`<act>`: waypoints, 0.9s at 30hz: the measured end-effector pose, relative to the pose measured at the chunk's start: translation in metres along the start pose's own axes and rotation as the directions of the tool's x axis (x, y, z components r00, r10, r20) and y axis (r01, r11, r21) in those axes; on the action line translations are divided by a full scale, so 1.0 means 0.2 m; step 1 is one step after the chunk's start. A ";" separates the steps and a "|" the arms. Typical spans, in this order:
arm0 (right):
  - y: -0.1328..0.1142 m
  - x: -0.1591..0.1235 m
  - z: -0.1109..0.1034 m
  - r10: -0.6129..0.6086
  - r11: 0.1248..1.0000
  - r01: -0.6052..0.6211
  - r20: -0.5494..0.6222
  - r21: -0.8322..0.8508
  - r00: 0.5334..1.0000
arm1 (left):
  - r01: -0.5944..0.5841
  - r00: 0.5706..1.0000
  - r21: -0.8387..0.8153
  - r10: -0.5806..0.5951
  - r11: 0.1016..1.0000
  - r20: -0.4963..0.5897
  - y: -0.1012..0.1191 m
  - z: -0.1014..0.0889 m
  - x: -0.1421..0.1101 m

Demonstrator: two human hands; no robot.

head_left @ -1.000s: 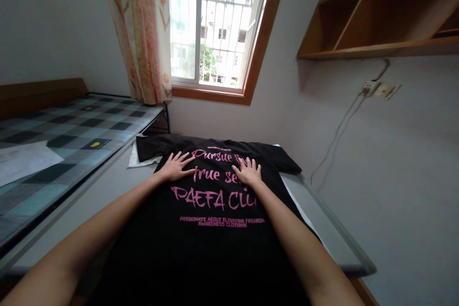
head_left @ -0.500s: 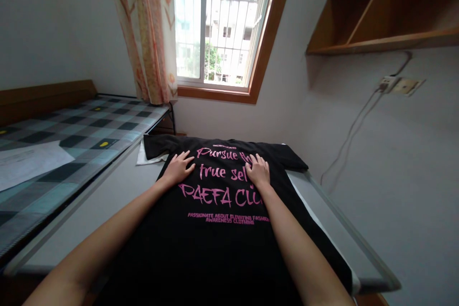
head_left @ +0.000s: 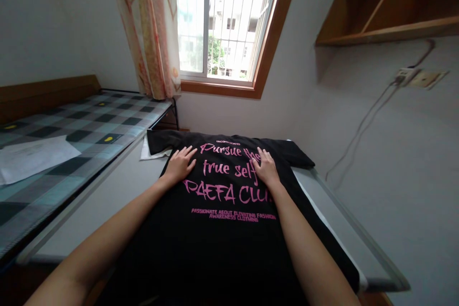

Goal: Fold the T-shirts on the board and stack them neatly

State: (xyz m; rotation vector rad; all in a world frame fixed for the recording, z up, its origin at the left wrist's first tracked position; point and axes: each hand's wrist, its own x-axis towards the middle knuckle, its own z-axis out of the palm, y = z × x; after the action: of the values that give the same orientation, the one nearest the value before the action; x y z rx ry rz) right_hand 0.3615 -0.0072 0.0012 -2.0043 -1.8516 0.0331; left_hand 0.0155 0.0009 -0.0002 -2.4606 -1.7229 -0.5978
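Observation:
A black T-shirt [head_left: 215, 253] with pink lettering lies spread out on a grey-white table [head_left: 93, 201], its sleeves stretched to both sides at the far end. My left hand [head_left: 179, 164] rests flat on the left side of its chest, fingers apart and pointing away from me. On the right, my right hand [head_left: 266, 167] lies flat over the ends of the printed lines, fingers extended. White cloth [head_left: 149, 150] shows from under the left sleeve and along the shirt's right edge.
Left of the table stands a bed with a checked cover [head_left: 118, 122] and paper sheets [head_left: 36, 157] on it. A curtain [head_left: 154, 33] hangs beside the barred window [head_left: 229, 28]. At right are a wooden wall shelf [head_left: 390, 32] and a socket with a cord [head_left: 407, 76].
My right hand has slid a little to the right on the shirt, uncovering more letters. My left hand stays at about the same spot. The view has shifted slightly.

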 end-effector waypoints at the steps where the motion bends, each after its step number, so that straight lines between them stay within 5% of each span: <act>1: 0.00 0.00 0.00 0.002 1.000 -0.001 0.043 -0.013 0.999 | -0.020 0.999 -0.015 0.019 1.000 -0.032 0.02 -0.01 -0.01; 5: 0.00 -0.01 0.02 -0.004 0.994 0.028 0.228 -0.103 0.974 | -0.121 0.990 -0.060 0.124 0.991 0.064 0.07 -0.02 -0.04; 10: -0.01 -0.01 0.01 0.017 0.991 0.019 0.265 -0.132 0.964 | -0.131 0.952 -0.070 0.145 0.989 0.269 0.09 0.01 -0.04; 27: -0.01 -0.02 0.01 0.023 0.993 0.008 0.251 -0.122 0.968 | -0.113 0.950 -0.085 0.133 0.990 0.283 0.09 -0.01 -0.04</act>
State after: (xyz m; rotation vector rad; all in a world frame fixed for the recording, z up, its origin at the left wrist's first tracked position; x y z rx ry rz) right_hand 0.3588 -0.0102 -0.0008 -2.1763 -2.0445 0.1903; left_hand 0.0292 -0.0124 0.0019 -2.7963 -1.6437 -0.3001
